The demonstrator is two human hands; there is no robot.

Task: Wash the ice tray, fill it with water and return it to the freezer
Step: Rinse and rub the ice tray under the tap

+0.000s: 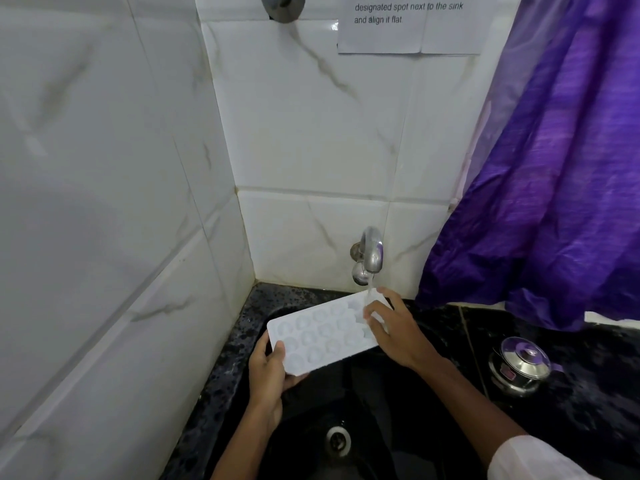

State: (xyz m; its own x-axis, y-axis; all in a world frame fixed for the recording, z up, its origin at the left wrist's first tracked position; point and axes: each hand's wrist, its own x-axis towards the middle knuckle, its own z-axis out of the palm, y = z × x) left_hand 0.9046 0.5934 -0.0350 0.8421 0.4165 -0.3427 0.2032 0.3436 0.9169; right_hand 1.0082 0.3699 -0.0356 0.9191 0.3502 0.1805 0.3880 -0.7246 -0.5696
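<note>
Left hand point(268, 370) grips the near corner of the ice tray point(322, 332), holding it over the sink point(381, 417) so runoff drops in, I guess. Right hand point(394, 327) curls round the far end, right under the tap point(371, 251) stream. Tiled wall point(104, 237) crowds the left hand; pot point(521, 365) sits off right.

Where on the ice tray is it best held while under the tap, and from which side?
Grip the ice tray by its near-left short rim, coming from the left, thumb on top, fingers beneath, as the left hand does. That rim is flat and clear of the cavities, and the far end sits under the tap's stream.
</note>
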